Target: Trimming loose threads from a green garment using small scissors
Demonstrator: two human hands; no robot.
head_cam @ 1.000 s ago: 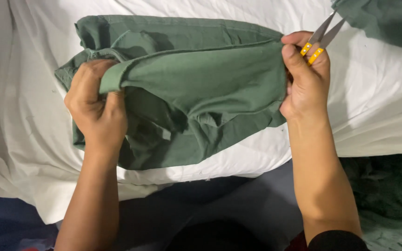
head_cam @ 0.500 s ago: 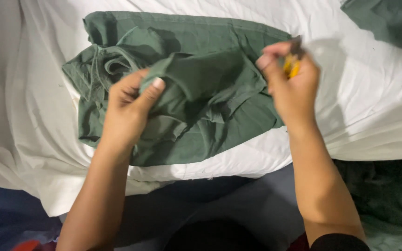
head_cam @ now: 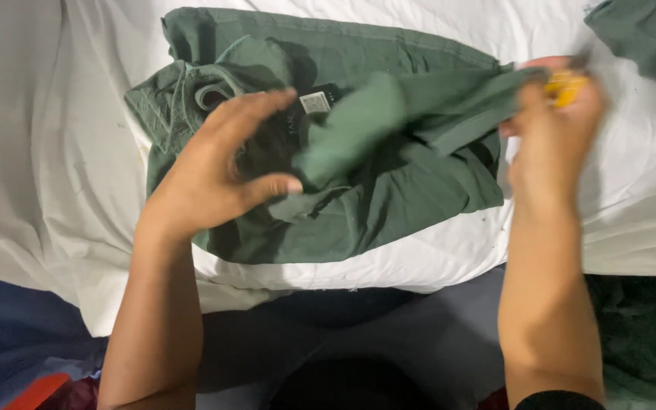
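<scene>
Left hand (head_cam: 218,171) has let go of the fabric since half a second ago: fingers now spread, thumb just touching a fold. Right hand (head_cam: 552,125) has pulled its corner out toward 3 o'clock.

White sheet (head_cam: 55,152) covers the surface, wrinkled. Green garment (head_cam: 389,197) lies on it at centre, crumpled, inner side showing, one fold stretched taut to the right hand. Second green cloth (head_cam: 647,38) at 1 o'clock, apart. Small white label (head_cam: 314,102) near the collar. Right hand is blurred, clenched on the garment's edge plus a yellow-handled tool (head_cam: 565,85).
</scene>
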